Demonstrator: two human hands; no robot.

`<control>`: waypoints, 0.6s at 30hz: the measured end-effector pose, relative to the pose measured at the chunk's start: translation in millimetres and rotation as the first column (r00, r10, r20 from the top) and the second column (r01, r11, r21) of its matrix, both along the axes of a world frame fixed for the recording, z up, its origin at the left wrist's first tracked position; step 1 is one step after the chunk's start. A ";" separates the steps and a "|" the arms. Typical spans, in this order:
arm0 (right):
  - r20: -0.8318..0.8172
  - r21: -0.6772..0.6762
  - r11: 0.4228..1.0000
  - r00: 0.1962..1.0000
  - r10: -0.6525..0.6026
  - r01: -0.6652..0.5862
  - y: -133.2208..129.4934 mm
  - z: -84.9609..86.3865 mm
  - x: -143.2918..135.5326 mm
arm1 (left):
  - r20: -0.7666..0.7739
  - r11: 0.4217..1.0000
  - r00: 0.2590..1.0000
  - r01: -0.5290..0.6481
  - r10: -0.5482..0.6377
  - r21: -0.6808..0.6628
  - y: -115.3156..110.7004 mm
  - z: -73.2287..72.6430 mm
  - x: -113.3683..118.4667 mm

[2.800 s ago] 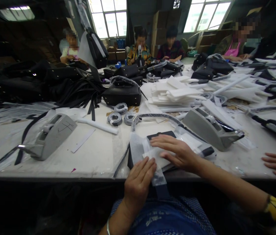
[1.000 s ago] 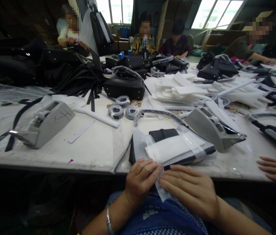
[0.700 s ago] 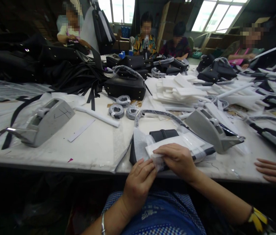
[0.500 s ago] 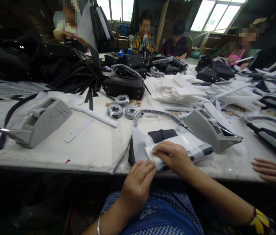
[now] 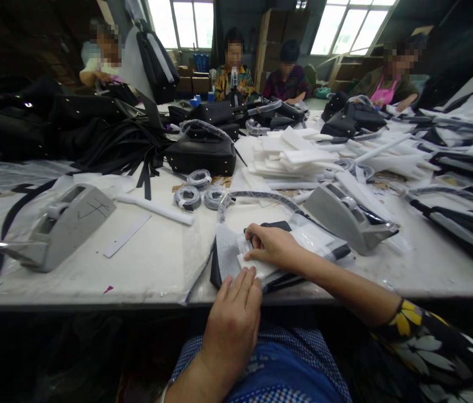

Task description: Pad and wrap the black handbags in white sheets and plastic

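In front of me on the table lies a black handbag [image 5: 216, 272], partly covered in white wrapping, its plastic-wrapped handle [image 5: 261, 194] looping away from me. A folded white foam sheet [image 5: 261, 268] rests on top of it. My left hand [image 5: 234, 319] lies with its fingers stretched out on the bag's near edge, beside the sheet. My right hand [image 5: 274, 246] is closed, thumb and bent fingers pinching the left part of the white sheet. The fingertips partly hide what lies under them.
Grey tape dispensers stand at the left [image 5: 72, 224] and right [image 5: 351, 218] of the bag. Wrapped strap coils [image 5: 188, 197], another black handbag [image 5: 202, 157] and stacked white foam sheets [image 5: 286, 154] lie beyond. Several people sit across the table [image 5: 148, 268].
My right hand has moved to the far left part of the sheet and its fingers have curled in. My left hand stays at the near edge. Another person's hand at right has left view.
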State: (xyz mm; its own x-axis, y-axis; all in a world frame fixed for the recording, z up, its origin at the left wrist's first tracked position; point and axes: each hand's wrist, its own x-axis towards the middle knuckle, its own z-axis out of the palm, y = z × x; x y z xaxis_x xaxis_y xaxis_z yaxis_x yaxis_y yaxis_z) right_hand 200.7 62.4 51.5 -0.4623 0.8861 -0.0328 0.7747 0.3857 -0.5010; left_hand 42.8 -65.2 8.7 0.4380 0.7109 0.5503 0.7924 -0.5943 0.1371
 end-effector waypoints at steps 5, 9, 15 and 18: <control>-0.105 0.104 0.992 0.993 -0.058 0.069 -4.8 6.1 15.1 | -0.028 0.993 0.999 -0.029 0.033 0.117 5.1 2.9 2.1; -0.313 0.243 0.910 0.915 -0.255 0.337 -8.0 29.6 95.6 | 0.015 0.976 0.999 -0.036 0.034 0.214 8.0 -1.4 1.3; -0.024 0.133 0.679 0.688 -0.726 0.722 9.8 61.2 244.7 | -0.049 0.989 0.998 -0.042 0.050 0.142 3.9 -5.0 -2.1; 0.021 -0.075 0.689 0.692 -0.722 0.721 24.4 58.9 273.2 | -0.055 0.984 0.997 -0.041 0.051 0.174 3.8 -6.4 -2.9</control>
State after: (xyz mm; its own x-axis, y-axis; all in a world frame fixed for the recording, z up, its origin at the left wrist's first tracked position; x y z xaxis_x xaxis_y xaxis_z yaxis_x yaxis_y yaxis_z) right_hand 473.9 86.8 110.4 0.3175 0.9420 -0.1086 0.7945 -0.3268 -0.5118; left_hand 39.9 -61.3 2.3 0.4423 0.6277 0.6406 0.8230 -0.5680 -0.0118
